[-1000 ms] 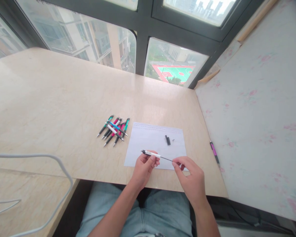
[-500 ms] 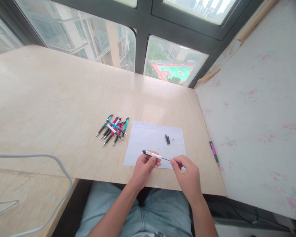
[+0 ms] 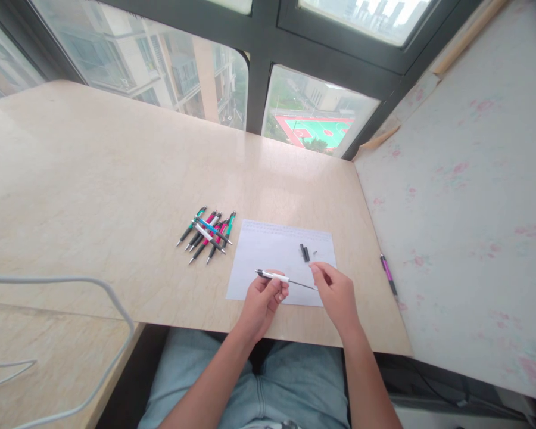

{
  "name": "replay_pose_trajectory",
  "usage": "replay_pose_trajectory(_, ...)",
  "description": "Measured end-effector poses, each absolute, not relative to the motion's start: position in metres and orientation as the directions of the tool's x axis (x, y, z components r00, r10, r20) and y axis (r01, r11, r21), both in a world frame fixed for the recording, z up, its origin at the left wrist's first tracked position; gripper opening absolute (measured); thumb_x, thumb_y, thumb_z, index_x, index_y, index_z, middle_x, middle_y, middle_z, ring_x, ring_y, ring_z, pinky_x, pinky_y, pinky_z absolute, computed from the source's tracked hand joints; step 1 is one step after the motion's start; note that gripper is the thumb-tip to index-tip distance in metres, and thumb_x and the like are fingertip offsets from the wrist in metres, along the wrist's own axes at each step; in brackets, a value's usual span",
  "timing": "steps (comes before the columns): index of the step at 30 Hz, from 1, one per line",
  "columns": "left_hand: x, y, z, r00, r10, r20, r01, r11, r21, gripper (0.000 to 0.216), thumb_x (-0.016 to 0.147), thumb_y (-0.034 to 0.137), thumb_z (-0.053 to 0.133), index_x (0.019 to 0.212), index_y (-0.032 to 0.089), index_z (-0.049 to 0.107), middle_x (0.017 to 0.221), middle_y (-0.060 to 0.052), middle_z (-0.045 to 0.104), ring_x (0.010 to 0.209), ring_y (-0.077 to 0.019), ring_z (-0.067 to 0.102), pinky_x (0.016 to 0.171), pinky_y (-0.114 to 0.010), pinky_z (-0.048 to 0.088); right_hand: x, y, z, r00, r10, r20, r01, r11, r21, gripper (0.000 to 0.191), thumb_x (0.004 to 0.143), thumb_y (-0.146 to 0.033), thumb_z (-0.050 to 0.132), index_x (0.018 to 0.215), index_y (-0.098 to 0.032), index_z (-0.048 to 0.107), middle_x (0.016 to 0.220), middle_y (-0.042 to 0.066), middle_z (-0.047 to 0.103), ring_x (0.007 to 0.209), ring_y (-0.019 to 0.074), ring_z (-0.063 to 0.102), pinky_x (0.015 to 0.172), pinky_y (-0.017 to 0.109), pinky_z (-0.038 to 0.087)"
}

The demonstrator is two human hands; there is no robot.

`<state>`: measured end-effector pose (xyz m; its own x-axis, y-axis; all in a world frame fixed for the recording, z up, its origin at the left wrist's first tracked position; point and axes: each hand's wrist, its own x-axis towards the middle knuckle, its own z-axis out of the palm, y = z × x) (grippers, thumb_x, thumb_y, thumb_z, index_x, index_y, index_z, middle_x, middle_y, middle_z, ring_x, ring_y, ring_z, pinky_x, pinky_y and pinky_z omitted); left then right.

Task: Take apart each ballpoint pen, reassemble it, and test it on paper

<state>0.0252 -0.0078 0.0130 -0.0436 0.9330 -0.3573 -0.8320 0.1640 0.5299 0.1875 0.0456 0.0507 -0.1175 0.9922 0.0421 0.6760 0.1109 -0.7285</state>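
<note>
My left hand point(image 3: 263, 301) grips a white pen barrel point(image 3: 274, 276) with a black top, tilted slightly down to the right. A thin dark refill point(image 3: 301, 284) sticks out of its open end, and its tip reaches the edge of my right hand point(image 3: 337, 292). My right hand is pinched closed just below the loose parts; whether anything small is between its fingertips I cannot make out. Two short black tube pieces point(image 3: 304, 252) lie side by side on the white paper point(image 3: 268, 247). A tiny metallic tip point(image 3: 315, 253) lies to their right.
A pile of several pens point(image 3: 208, 235) in green, pink, blue and white lies left of the paper. A purple pen point(image 3: 388, 274) rests against the floral wall board at right. A white cable point(image 3: 93, 285) loops at the left. Windows stand behind the table point(image 3: 129, 179).
My right hand has left the refill's tip and moved up toward the black tube pieces. More of the refill now shows. My left hand still grips the pen barrel.
</note>
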Motion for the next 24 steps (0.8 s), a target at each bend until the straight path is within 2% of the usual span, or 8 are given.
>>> replay_pose_trajectory(4, 0.025, -0.008, 0.012, -0.045, 0.93, -0.364, -0.842, 0.161, 0.515, 0.025, 0.075, 0.027, 0.079, 0.092, 0.012, 0.069, 0.072, -0.004, 0.066, 0.066, -0.0095, 0.059, 0.065, -0.02, 0.045, 0.174, 0.075, 0.037, -0.185, 0.982, 0.026, 0.9, 0.18, -0.397, 0.028, 0.089, -0.032, 0.05, 0.103, -0.023, 0.073, 0.074, 0.004, 0.071, 0.067, 0.0184, 0.062, 0.061, 0.027, 0.038)
replay_pose_trajectory(8, 0.026, -0.008, 0.008, -0.039, 0.932, -0.361, -0.84, 0.165, 0.516, 0.023, 0.076, 0.028, 0.078, 0.091, 0.011, 0.069, 0.073, -0.005, 0.066, 0.066, -0.0096, 0.059, 0.063, -0.02, 0.044, 0.161, 0.089, 0.027, -0.177, 0.984, -0.009, 0.962, 0.171, -0.211, 0.031, 0.091, -0.029, 0.048, 0.113, -0.025, 0.07, 0.088, 0.007, 0.074, 0.074, 0.0195, 0.065, 0.06, 0.026, 0.035)
replay_pose_trajectory(12, 0.026, -0.009, 0.008, -0.035, 0.933, -0.358, -0.837, 0.168, 0.521, 0.022, 0.077, 0.027, 0.076, 0.091, 0.011, 0.069, 0.073, -0.005, 0.066, 0.066, -0.0096, 0.059, 0.064, -0.02, 0.044, 0.157, 0.09, 0.023, -0.174, 0.983, -0.051, 0.97, 0.162, -0.183, 0.031, 0.091, -0.028, 0.049, 0.114, -0.024, 0.069, 0.084, 0.006, 0.074, 0.075, 0.0196, 0.065, 0.059, 0.026, 0.032)
replay_pose_trajectory(19, 0.026, -0.009, 0.01, -0.022, 0.936, -0.352, -0.846, 0.17, 0.505, 0.021, 0.078, 0.027, 0.076, 0.091, 0.012, 0.069, 0.072, -0.004, 0.065, 0.067, -0.0097, 0.059, 0.063, -0.02, 0.044, 0.164, 0.087, 0.023, -0.194, 0.978, -0.076, 0.94, 0.164, -0.299, 0.026, 0.091, -0.028, 0.051, 0.108, -0.025, 0.069, 0.071, 0.0, 0.07, 0.069, 0.0166, 0.063, 0.059, 0.025, 0.032)
replay_pose_trajectory(24, 0.026, -0.009, 0.008, -0.019, 0.937, -0.349, -0.842, 0.173, 0.51, 0.021, 0.079, 0.027, 0.075, 0.091, 0.012, 0.069, 0.074, -0.004, 0.065, 0.068, -0.0101, 0.059, 0.064, -0.021, 0.044, 0.158, 0.085, 0.022, -0.161, 0.983, -0.083, 0.964, 0.139, -0.225, 0.029, 0.091, -0.034, 0.055, 0.116, -0.024, 0.065, 0.078, 0.001, 0.071, 0.073, 0.0176, 0.064, 0.059, 0.025, 0.033)
